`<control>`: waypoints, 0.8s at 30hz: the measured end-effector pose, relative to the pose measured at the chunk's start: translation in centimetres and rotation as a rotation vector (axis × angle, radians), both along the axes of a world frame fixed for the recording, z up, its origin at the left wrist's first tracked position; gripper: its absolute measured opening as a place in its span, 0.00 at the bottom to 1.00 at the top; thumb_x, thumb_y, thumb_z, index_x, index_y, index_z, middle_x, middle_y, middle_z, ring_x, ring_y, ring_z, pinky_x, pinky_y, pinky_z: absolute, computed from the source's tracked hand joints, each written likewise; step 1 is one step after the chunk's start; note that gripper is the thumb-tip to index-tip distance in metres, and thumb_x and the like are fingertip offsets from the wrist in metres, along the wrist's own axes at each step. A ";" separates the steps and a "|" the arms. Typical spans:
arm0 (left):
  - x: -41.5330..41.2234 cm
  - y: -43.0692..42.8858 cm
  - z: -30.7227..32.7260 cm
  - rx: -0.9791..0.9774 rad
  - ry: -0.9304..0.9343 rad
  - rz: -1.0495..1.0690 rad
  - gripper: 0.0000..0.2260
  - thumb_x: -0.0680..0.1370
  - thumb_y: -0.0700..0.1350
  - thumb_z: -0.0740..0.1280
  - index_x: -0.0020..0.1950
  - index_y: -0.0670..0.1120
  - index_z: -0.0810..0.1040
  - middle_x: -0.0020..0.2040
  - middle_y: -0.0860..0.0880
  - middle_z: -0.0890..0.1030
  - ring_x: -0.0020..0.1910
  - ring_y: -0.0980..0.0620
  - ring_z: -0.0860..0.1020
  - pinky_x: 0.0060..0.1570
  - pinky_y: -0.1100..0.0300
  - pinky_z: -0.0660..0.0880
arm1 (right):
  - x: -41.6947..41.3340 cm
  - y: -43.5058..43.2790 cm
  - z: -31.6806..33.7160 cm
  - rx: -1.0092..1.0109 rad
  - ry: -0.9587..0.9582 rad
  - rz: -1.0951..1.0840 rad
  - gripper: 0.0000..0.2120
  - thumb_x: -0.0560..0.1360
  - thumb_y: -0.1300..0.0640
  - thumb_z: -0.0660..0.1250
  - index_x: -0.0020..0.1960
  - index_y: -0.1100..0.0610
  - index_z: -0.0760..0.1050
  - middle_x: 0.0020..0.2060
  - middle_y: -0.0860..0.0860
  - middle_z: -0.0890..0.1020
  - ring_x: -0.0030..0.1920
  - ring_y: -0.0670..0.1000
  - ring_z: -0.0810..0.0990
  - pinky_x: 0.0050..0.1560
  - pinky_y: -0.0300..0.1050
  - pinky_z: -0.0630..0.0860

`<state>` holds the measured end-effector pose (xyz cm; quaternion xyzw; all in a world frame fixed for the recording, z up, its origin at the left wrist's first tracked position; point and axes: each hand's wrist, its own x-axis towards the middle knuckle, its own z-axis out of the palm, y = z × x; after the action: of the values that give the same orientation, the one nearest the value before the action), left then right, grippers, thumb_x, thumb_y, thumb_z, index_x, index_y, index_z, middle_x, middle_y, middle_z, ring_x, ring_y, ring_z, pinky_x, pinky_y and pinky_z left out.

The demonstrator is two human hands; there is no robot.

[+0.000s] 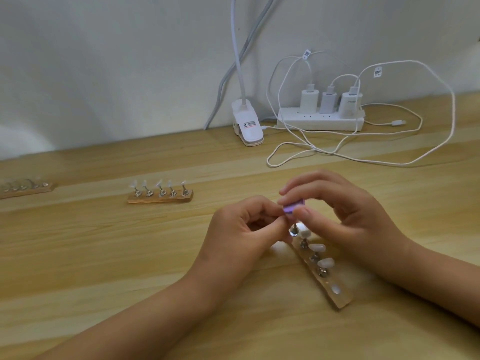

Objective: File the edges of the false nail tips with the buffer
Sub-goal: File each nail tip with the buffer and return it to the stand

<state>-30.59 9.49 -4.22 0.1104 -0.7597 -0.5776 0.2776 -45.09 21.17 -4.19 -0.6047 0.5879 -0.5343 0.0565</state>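
Where hands meet: right hand grip pinches purple buffer; left hand grip pinches metal stand.
Bench: pale wood, carries strip of nail tips.
Rear: white wall, power strip.

free: bare table front-left | blocked: stand of nail tips left-centre; cable loops, power strip, clip lamp behind

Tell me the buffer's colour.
Light purple: the buffer, pinched by the right hand, clearest in the head view.
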 end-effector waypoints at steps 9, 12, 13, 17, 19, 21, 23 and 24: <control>0.0 0.0 -0.1 0.012 -0.003 0.012 0.04 0.75 0.41 0.72 0.41 0.48 0.83 0.35 0.51 0.85 0.36 0.55 0.84 0.42 0.63 0.79 | 0.0 0.0 0.1 -0.003 -0.090 -0.002 0.07 0.76 0.55 0.69 0.52 0.54 0.82 0.52 0.51 0.81 0.56 0.53 0.80 0.58 0.44 0.76; 0.0 -0.1 0.1 -0.004 -0.006 0.010 0.06 0.75 0.41 0.72 0.40 0.51 0.83 0.34 0.52 0.84 0.36 0.56 0.83 0.41 0.65 0.77 | 0.1 0.0 0.1 0.015 -0.061 0.019 0.08 0.76 0.55 0.70 0.53 0.55 0.82 0.53 0.52 0.81 0.56 0.52 0.80 0.59 0.47 0.77; 0.1 -0.1 0.0 -0.006 -0.011 0.010 0.05 0.75 0.42 0.72 0.40 0.51 0.83 0.35 0.51 0.85 0.36 0.56 0.83 0.41 0.66 0.77 | 0.1 0.0 0.1 0.021 -0.093 0.010 0.07 0.75 0.55 0.70 0.52 0.54 0.82 0.52 0.52 0.81 0.56 0.52 0.80 0.59 0.49 0.77; 0.1 0.0 0.1 0.005 -0.003 0.017 0.07 0.75 0.41 0.73 0.40 0.52 0.83 0.35 0.51 0.85 0.36 0.55 0.84 0.41 0.65 0.78 | 0.1 0.2 0.2 -0.004 -0.056 0.020 0.09 0.76 0.54 0.68 0.53 0.56 0.81 0.53 0.52 0.81 0.57 0.52 0.80 0.60 0.47 0.77; 0.0 0.0 0.0 0.000 -0.009 0.017 0.06 0.75 0.41 0.73 0.40 0.51 0.83 0.35 0.51 0.85 0.36 0.56 0.84 0.42 0.64 0.79 | 0.1 0.2 0.2 0.008 -0.089 0.005 0.08 0.77 0.53 0.69 0.53 0.55 0.81 0.53 0.53 0.81 0.57 0.52 0.80 0.59 0.48 0.77; 0.1 0.0 0.0 0.000 -0.003 0.019 0.04 0.75 0.42 0.73 0.41 0.50 0.83 0.35 0.51 0.85 0.37 0.55 0.84 0.42 0.62 0.79 | 0.2 0.2 0.2 0.007 -0.141 0.005 0.08 0.78 0.52 0.69 0.53 0.55 0.81 0.53 0.52 0.81 0.57 0.51 0.80 0.59 0.49 0.77; 0.1 0.1 0.0 -0.016 0.006 0.017 0.05 0.75 0.43 0.72 0.40 0.52 0.82 0.35 0.51 0.85 0.37 0.55 0.84 0.41 0.63 0.78 | 0.4 0.2 0.1 -0.004 -0.090 0.024 0.09 0.77 0.53 0.67 0.54 0.55 0.81 0.54 0.52 0.81 0.58 0.52 0.80 0.59 0.48 0.77; 0.1 0.0 0.0 -0.018 0.003 0.017 0.05 0.75 0.44 0.72 0.40 0.52 0.82 0.36 0.51 0.85 0.37 0.55 0.84 0.41 0.63 0.78 | 0.4 0.1 0.0 -0.002 -0.076 0.030 0.08 0.77 0.53 0.68 0.54 0.54 0.81 0.54 0.51 0.81 0.59 0.53 0.80 0.59 0.49 0.77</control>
<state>-30.50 9.52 -4.20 0.1134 -0.7636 -0.5684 0.2845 -44.69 21.29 -4.15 -0.5927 0.5756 -0.5566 0.0865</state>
